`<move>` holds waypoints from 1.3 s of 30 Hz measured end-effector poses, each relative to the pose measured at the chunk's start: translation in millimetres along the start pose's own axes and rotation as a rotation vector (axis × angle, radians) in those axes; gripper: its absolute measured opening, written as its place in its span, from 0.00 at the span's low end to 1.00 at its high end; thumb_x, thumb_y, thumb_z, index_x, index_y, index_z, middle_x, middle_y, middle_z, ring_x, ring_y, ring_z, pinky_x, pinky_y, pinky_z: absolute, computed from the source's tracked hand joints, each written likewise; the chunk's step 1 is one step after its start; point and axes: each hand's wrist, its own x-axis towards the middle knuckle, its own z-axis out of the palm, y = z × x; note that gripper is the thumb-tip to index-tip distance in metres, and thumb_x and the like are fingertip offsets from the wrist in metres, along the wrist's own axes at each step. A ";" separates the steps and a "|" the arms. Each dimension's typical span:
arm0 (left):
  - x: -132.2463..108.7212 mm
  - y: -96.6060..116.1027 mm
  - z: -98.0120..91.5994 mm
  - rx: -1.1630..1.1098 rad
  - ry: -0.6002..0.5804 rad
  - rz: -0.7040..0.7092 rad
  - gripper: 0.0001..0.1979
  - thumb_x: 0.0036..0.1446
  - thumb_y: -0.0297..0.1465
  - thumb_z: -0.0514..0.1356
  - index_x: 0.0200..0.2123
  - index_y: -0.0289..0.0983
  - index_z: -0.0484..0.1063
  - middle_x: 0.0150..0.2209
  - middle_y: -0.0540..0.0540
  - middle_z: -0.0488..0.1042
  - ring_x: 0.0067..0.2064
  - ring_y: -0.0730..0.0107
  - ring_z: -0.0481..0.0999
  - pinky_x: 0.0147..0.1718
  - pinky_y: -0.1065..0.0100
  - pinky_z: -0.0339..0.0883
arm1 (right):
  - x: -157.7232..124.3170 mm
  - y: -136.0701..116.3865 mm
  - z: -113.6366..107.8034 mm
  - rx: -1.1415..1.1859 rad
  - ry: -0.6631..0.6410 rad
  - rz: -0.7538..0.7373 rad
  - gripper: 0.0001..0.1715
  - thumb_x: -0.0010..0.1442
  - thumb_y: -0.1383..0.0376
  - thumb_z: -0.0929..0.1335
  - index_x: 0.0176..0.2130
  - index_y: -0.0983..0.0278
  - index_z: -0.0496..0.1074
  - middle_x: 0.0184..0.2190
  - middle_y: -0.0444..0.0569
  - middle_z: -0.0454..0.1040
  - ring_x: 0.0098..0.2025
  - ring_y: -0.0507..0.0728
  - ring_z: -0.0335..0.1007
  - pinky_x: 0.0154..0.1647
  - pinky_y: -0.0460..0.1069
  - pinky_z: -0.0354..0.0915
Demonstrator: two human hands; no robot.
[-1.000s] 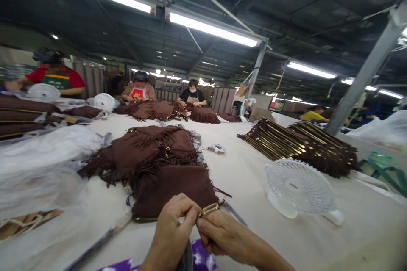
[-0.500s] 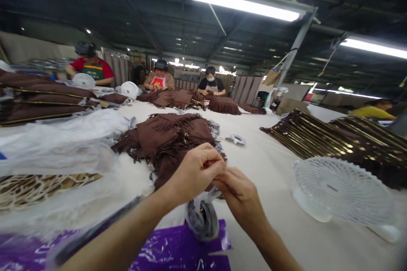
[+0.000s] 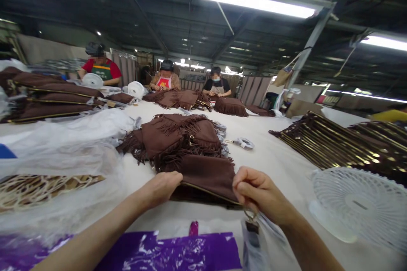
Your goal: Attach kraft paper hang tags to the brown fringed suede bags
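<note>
A brown fringed bag lies in front of me, its gold-zipped edge facing me. My left hand is closed at the bag's left corner, fingers partly hidden behind the thumb side. At the right corner, my right hand is curled with thumb and fingers pinched. Below those fingers hangs a strap wrapped in clear plastic, with a metal clasp at its top. More brown fringed bags are heaped just beyond. A purple plastic sheet lies along the near edge.
At right stand a white openwork plastic basket and stacked brown pieces with gold zips. A wrapped strap coil lies mid-table. Clear plastic bags cover the left. Several co-workers, one in a red-sleeved top, sit across the table.
My hands have moved apart, from together above the wrapped strap to opposite ends of the bag. The strap has shifted right and now hangs below my right hand.
</note>
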 end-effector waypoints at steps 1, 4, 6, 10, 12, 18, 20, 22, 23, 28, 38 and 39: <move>4.5 -2.0 -1.7 -0.018 0.026 -0.028 0.10 0.62 0.25 0.48 0.30 0.39 0.65 0.30 0.48 0.71 0.33 0.66 0.71 0.34 0.69 0.61 | 5.2 1.9 6.1 -0.050 -0.062 0.039 0.13 0.56 0.57 0.71 0.30 0.64 0.69 0.19 0.40 0.70 0.15 0.46 0.50 0.16 0.43 0.47; 16.9 -6.1 -7.8 -0.075 0.098 -0.095 0.10 0.63 0.28 0.47 0.30 0.40 0.63 0.25 0.51 0.68 0.29 0.68 0.69 0.30 0.71 0.57 | 21.7 14.1 27.4 -0.305 -0.178 0.041 0.06 0.54 0.66 0.70 0.27 0.65 0.73 0.22 0.41 0.71 0.21 0.48 0.57 0.23 0.44 0.54; 22.0 -8.6 -9.0 -0.128 0.139 -0.125 0.10 0.63 0.29 0.46 0.29 0.40 0.62 0.25 0.51 0.67 0.28 0.68 0.68 0.29 0.71 0.57 | 33.1 28.3 40.7 -0.504 -0.156 -0.045 0.06 0.53 0.71 0.69 0.26 0.64 0.75 0.25 0.43 0.72 0.28 0.51 0.64 0.30 0.45 0.58; 26.0 -16.2 -3.3 -0.240 0.213 -0.180 0.11 0.62 0.31 0.45 0.28 0.40 0.61 0.26 0.51 0.68 0.31 0.68 0.68 0.32 0.71 0.59 | 52.8 57.7 57.6 -0.716 -0.016 -0.132 0.09 0.56 0.73 0.67 0.28 0.64 0.77 0.28 0.46 0.73 0.34 0.54 0.68 0.38 0.47 0.60; 27.7 -20.7 1.4 -0.287 0.243 -0.210 0.12 0.62 0.31 0.45 0.27 0.40 0.61 0.27 0.51 0.69 0.32 0.68 0.68 0.33 0.71 0.60 | 60.9 66.0 62.5 -0.731 0.022 -0.133 0.11 0.58 0.72 0.66 0.29 0.64 0.78 0.29 0.47 0.74 0.34 0.54 0.69 0.38 0.47 0.60; 34.5 -29.3 13.8 -0.372 0.306 -0.297 0.12 0.60 0.32 0.45 0.26 0.40 0.61 0.26 0.52 0.67 0.31 0.68 0.67 0.32 0.69 0.60 | 86.4 80.8 74.9 -0.645 0.109 -0.094 0.07 0.53 0.74 0.68 0.27 0.64 0.75 0.24 0.42 0.74 0.30 0.53 0.68 0.34 0.46 0.59; 36.0 -30.9 16.7 -0.386 0.318 -0.318 0.11 0.59 0.32 0.46 0.25 0.40 0.60 0.25 0.52 0.66 0.31 0.67 0.66 0.32 0.69 0.59 | 92.7 88.2 77.0 -0.625 0.131 -0.084 0.07 0.51 0.74 0.69 0.26 0.64 0.72 0.22 0.40 0.71 0.26 0.51 0.66 0.30 0.45 0.58; 37.1 -32.5 18.9 -0.401 0.327 -0.333 0.11 0.59 0.32 0.46 0.24 0.40 0.60 0.25 0.52 0.66 0.30 0.67 0.66 0.31 0.68 0.58 | 96.2 94.6 77.8 -0.605 0.151 -0.077 0.07 0.50 0.75 0.69 0.28 0.64 0.71 0.20 0.38 0.68 0.24 0.50 0.63 0.27 0.44 0.56; 37.6 -33.3 19.8 -0.410 0.329 -0.336 0.11 0.59 0.32 0.46 0.24 0.40 0.60 0.25 0.52 0.66 0.30 0.67 0.66 0.31 0.68 0.58 | 97.1 96.9 77.8 -0.590 0.159 -0.080 0.07 0.50 0.75 0.69 0.29 0.63 0.70 0.20 0.37 0.67 0.23 0.50 0.62 0.26 0.44 0.56; 39.6 -35.7 20.9 -0.455 0.343 -0.340 0.11 0.58 0.32 0.47 0.23 0.40 0.60 0.24 0.51 0.66 0.30 0.66 0.67 0.32 0.67 0.59 | 101.4 100.7 79.7 -0.633 0.130 -0.189 0.10 0.52 0.76 0.68 0.32 0.62 0.68 0.21 0.37 0.65 0.24 0.51 0.62 0.29 0.44 0.56; 34.7 -31.5 17.0 -0.622 0.453 -0.090 0.16 0.54 0.25 0.49 0.41 0.38 0.72 0.45 0.44 0.73 0.49 0.63 0.70 0.51 0.64 0.62 | 105.7 103.0 77.8 -0.675 0.038 -0.305 0.12 0.53 0.77 0.67 0.27 0.62 0.62 0.27 0.41 0.65 0.31 0.52 0.62 0.34 0.45 0.55; 33.1 -31.3 15.8 -0.648 0.465 -0.015 0.16 0.55 0.25 0.49 0.41 0.38 0.74 0.50 0.42 0.71 0.53 0.61 0.68 0.55 0.62 0.59 | 104.8 103.5 76.5 -0.650 0.034 -0.304 0.12 0.53 0.77 0.67 0.27 0.62 0.62 0.26 0.40 0.65 0.30 0.52 0.62 0.34 0.45 0.55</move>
